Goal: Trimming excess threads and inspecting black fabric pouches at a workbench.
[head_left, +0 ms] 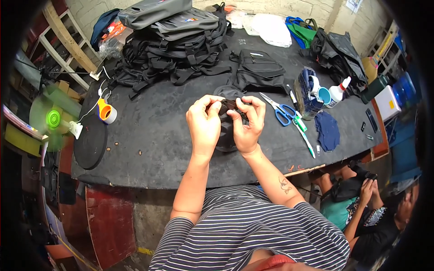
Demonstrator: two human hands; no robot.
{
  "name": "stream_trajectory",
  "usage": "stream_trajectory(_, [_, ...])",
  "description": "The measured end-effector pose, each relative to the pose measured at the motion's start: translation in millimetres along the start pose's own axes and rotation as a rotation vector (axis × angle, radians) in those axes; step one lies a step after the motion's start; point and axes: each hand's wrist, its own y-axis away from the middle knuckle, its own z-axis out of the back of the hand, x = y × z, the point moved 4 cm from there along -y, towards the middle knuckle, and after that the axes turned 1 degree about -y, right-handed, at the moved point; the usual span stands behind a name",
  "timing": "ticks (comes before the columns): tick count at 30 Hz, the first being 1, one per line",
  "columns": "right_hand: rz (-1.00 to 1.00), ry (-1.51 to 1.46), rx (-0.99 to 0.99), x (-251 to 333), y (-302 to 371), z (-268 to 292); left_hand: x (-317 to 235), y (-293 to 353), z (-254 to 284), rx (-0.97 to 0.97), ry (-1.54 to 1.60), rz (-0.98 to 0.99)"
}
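Note:
Over the middle of the black table (149, 131), my left hand (203, 126) and my right hand (248, 126) face each other with bent fingers. Both pinch a dark piece of fabric (229, 105) between thumbs and fingertips; its exact kind is too small to make out. Beneath it a black fabric item with a rounded end (227, 91) reaches toward me, partly hidden by my hands. Blue-handled scissors (285, 115) lie just right of my right hand. Beyond my hands rests a small black backpack (259, 67).
Grey and black backpacks (174, 49) are piled at the far left. Tape (107, 113), a black disc (91, 142) and a blurred fan (56, 117) stand left. To the right are a container (307, 97), a white bottle (338, 93), a toothbrush (306, 141) and navy cloth (327, 131). Another person (357, 198) sits at lower right.

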Motion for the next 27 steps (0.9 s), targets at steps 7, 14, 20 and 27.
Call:
stream_trajectory(7, [-0.005, -0.024, -0.001, -3, -3, -2, 0, -1, 0, -0.002, 0.046, -0.012])
stream_trajectory(14, [-0.389, -0.341, 0.033, -49, 4, 14, -20, 5, 8, -0.071, -0.198, -0.196])
stream_trajectory(20, [-0.656, -0.186, 0.220, -100, 32, 52, -39, 16, 32, -0.014, -0.004, -0.180])
stream_trajectory(27, [-0.810, -0.632, 0.469, -80, 21, 97, -77, 29, 54, 0.214, 0.209, -0.305])
